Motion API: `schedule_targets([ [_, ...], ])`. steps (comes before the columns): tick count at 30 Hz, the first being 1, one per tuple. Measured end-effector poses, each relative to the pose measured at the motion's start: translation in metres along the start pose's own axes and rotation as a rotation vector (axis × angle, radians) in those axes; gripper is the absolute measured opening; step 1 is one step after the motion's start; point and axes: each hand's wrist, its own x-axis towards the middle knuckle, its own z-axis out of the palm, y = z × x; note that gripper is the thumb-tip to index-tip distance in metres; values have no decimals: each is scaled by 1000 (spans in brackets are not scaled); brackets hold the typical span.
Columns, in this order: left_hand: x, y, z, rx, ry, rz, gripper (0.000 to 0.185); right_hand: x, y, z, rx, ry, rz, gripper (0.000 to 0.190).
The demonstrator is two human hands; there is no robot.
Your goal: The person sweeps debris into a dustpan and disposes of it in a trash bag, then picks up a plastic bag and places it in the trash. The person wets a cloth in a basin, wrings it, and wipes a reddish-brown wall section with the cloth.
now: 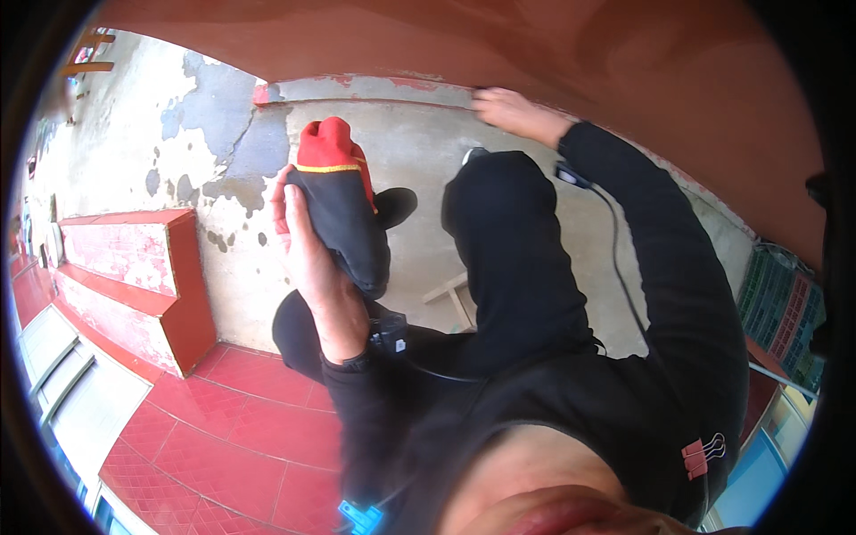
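My left hand (311,254) holds up a black and red cloth slipper or boot (344,221); its red part with a yellow trim points away from me, and the black part rests along my palm and fingers. Which kind of footwear it is cannot be told for sure. My right hand (511,114) is stretched out to the far right, near the grey ledge at the foot of the red-brown wall. Its fingers are bent and slightly blurred; a small dark thing shows at their tips, too unclear to name.
Painted red steps (194,287) stand at left. A small wooden frame (448,291) lies on the concrete floor between my legs. The red-brown wall (468,40) runs along the far side, and a cable (618,254) hangs beside my right sleeve.
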Motion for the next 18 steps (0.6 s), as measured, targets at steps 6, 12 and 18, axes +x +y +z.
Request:
schedule_targets([
  [6, 9, -5, -4, 21, 101, 71, 29, 117, 34, 20, -100, 124, 22, 16],
  [12, 6, -3, 2, 35, 98, 72, 30, -102, 39, 20, -392, -406, 224, 17],
  [18, -11, -5, 10, 85, -13, 38, 28, -251, 19, -56, -199, -1164, 819, 21],
])
